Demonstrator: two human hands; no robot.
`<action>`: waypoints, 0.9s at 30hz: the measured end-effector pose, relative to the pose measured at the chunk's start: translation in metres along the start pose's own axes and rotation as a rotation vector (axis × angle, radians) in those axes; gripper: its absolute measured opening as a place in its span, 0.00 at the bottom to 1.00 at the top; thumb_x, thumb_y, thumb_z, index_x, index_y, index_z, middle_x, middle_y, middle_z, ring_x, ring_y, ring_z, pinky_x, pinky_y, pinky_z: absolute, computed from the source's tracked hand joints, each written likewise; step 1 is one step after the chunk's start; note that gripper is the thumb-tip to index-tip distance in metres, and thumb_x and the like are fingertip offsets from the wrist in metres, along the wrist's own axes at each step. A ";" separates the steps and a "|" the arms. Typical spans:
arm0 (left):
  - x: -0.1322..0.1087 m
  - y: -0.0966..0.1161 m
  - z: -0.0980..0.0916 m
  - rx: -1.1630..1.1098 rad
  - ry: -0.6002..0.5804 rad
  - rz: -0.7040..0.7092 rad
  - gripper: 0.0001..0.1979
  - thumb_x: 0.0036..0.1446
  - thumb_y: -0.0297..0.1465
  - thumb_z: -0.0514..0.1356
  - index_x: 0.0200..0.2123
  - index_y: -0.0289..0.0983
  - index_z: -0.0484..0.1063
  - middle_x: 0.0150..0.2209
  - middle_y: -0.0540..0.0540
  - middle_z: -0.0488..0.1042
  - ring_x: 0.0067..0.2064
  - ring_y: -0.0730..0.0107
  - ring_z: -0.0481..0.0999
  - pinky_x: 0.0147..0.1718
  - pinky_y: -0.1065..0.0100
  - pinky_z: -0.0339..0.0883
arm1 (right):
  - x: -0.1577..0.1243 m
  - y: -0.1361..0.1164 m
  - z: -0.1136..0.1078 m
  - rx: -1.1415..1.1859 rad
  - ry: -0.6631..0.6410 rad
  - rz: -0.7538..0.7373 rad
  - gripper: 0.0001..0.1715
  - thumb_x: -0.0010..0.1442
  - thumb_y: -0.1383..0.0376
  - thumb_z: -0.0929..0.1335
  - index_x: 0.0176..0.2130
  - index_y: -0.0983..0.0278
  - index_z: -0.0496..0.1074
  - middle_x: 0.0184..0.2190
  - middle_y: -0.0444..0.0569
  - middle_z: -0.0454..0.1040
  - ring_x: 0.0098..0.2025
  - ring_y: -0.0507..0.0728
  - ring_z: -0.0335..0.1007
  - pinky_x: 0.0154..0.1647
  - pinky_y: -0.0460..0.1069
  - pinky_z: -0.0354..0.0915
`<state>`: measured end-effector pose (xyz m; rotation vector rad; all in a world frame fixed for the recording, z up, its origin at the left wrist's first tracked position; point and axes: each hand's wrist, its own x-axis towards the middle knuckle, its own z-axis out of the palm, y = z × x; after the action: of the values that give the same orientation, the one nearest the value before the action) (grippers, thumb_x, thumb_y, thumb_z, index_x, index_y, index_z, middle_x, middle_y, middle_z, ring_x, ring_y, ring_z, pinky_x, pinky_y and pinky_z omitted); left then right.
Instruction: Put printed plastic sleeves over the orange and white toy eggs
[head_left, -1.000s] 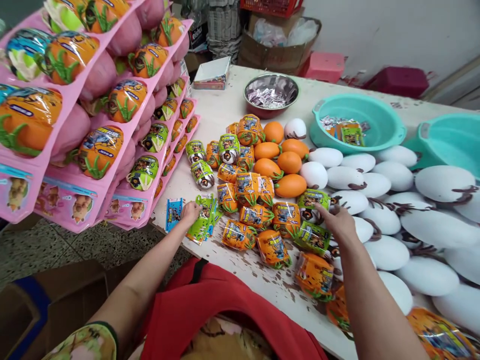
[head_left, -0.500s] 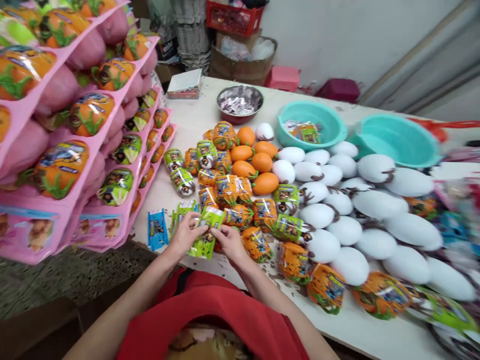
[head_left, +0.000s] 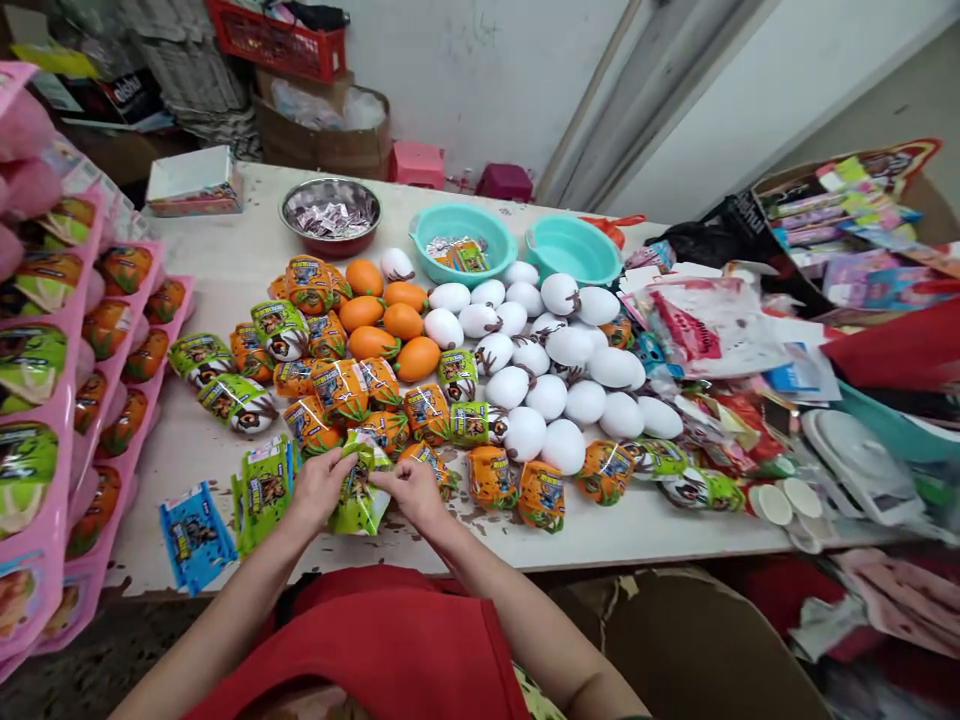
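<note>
My left hand (head_left: 319, 487) and my right hand (head_left: 410, 490) meet at the table's near edge, both pinching one green printed wrapper (head_left: 358, 494) between them. Beside my left hand lies a small stack of the same green wrappers (head_left: 262, 488), then a blue wrapper (head_left: 196, 534). Just beyond my hands sit wrapped orange eggs (head_left: 341, 388) and green-wrapped eggs (head_left: 238, 401). Bare orange eggs (head_left: 391, 327) and many bare white eggs (head_left: 547, 396) lie further back and to the right.
Pink display trays (head_left: 52, 500) filled with wrapped eggs stand at the left. At the back are a steel bowl (head_left: 330, 214) and two teal basins (head_left: 463, 238). Loose packaging, papers and a box of cards (head_left: 840, 215) crowd the right side.
My right hand came back from the wrapped eggs at the right to join my left hand on a green wrapper. The view has swung to the right.
</note>
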<state>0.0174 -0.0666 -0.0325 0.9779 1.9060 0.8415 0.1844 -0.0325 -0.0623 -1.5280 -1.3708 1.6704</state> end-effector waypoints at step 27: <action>0.005 0.009 -0.015 -0.990 0.076 -0.406 0.13 0.45 0.28 0.70 0.37 0.37 0.74 0.36 0.48 0.80 0.37 0.66 0.80 0.35 0.71 0.75 | 0.149 -0.055 -0.242 -1.397 -0.305 -0.451 0.39 0.44 0.80 0.66 0.54 0.58 0.69 0.56 0.55 0.66 0.57 0.66 0.57 0.54 0.58 0.53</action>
<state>0.0058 -0.0610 -0.0202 -0.0401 1.3665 1.3579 0.3577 0.1989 -0.0469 -1.2859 -3.0830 0.5324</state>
